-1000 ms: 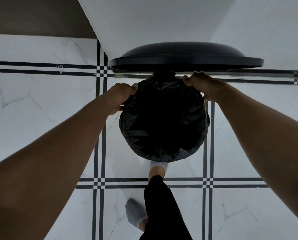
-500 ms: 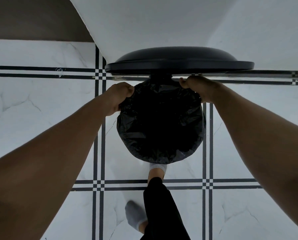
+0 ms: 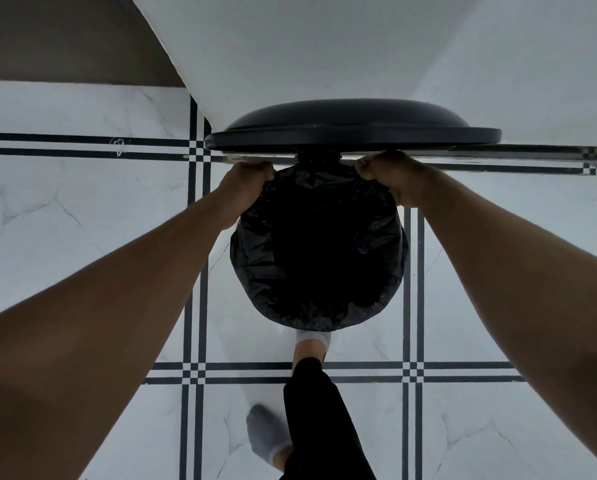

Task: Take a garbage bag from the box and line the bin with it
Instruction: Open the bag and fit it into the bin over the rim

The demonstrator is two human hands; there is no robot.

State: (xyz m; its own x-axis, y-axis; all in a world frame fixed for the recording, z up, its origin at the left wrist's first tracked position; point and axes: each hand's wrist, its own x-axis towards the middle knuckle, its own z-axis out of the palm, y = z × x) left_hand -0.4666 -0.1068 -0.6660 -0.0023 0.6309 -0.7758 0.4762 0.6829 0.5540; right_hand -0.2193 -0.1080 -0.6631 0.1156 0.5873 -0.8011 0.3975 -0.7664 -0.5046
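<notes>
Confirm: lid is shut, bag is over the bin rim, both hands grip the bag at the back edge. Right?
Not quite. The lid is up, not shut; the head view shows the bin's mouth open beneath it. The rest holds: the bag is over the rim, and the left hand and right hand grip it at the back edge.

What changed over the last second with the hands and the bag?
Both hands slid toward the back of the rim, nearer the hinge: left hand, right hand, each keeping its grip on the garbage bag. Lid stays up, foot stays at the bin's base.
</notes>
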